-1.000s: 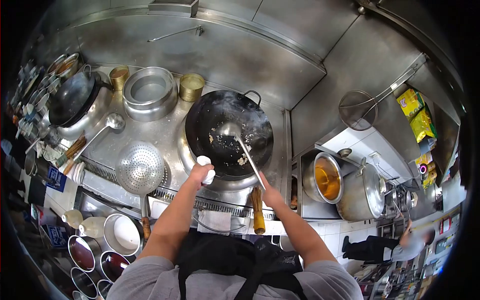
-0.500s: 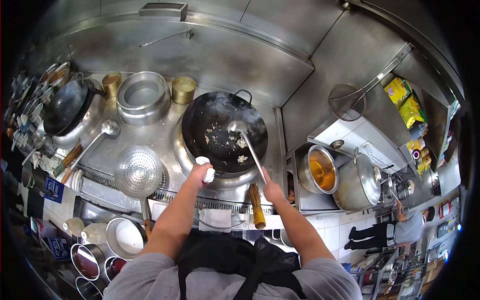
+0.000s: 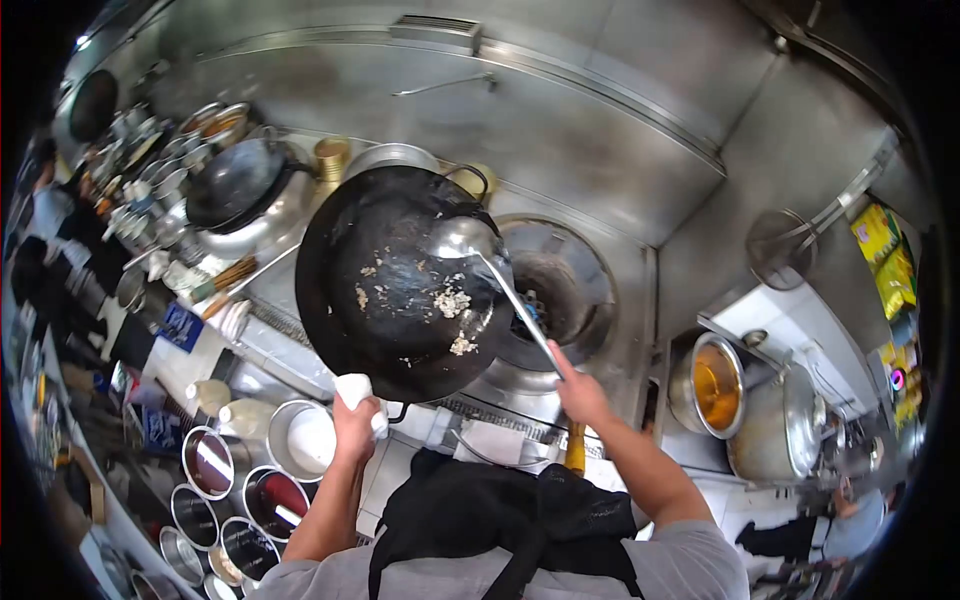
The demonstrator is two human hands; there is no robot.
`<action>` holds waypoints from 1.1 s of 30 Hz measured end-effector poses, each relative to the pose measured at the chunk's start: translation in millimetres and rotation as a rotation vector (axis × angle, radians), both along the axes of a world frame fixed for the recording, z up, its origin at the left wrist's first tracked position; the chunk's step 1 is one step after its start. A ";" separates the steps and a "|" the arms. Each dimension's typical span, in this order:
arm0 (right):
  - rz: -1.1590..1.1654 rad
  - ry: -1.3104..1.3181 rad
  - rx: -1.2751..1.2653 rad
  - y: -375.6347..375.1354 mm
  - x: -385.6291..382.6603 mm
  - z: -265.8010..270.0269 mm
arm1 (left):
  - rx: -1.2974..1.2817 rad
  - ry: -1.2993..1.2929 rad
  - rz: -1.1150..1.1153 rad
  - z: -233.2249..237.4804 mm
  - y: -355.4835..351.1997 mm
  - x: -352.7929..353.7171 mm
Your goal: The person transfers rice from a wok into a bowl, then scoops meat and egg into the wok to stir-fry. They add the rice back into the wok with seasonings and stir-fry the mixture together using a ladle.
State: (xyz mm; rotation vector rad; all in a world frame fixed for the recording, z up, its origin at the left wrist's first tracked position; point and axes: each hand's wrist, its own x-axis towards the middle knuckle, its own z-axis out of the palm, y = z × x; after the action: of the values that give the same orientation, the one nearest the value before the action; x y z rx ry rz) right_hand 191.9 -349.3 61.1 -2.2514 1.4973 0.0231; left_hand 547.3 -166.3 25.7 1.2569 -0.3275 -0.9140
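My left hand (image 3: 354, 428) is closed around a folded white cloth (image 3: 352, 388) at the near rim of a large black wok (image 3: 335, 300). The wok hangs tilted to the left of the bare burner ring (image 3: 585, 280). Pale, crumbly food bits (image 3: 452, 303) cling to its blackened inside. My right hand (image 3: 582, 395) grips the handle of a metal ladle (image 3: 515, 303), whose bowl rests in the far right part of the wok, near the rim. How my left fingers meet the wok's ear handle is hidden by the cloth.
A pot of orange liquid (image 3: 718, 385) and a lidded stockpot (image 3: 785, 430) stand on the right. Sauce containers (image 3: 207, 462) sit at the lower left. Another wok (image 3: 235, 185) is at the back left. A wire strainer (image 3: 783, 248) hangs right. Other people show at both edges.
The wok has come off the burner and moved left, baring the burner ring. My left hand and the ladle have gone with it. The view has also shifted.
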 end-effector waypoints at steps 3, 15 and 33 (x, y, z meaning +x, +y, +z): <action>0.269 -0.072 -0.065 -11.4 57.3 -41.4 | -0.044 -0.005 0.194 20.4 32.5 22.8; 0.636 0.254 -0.159 -50.1 105.2 -5.4 | 0.261 -0.507 0.706 15.8 94.6 123.4; 0.250 0.305 0.160 0.7 25.4 17.3 | 0.217 -0.519 0.581 25.0 79.4 161.3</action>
State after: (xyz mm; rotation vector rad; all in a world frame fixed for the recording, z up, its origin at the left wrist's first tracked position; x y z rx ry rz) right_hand 217.3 -348.6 78.3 -2.3648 1.2892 0.5636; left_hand 708.7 -86.9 50.7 1.6672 -0.2470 -0.1181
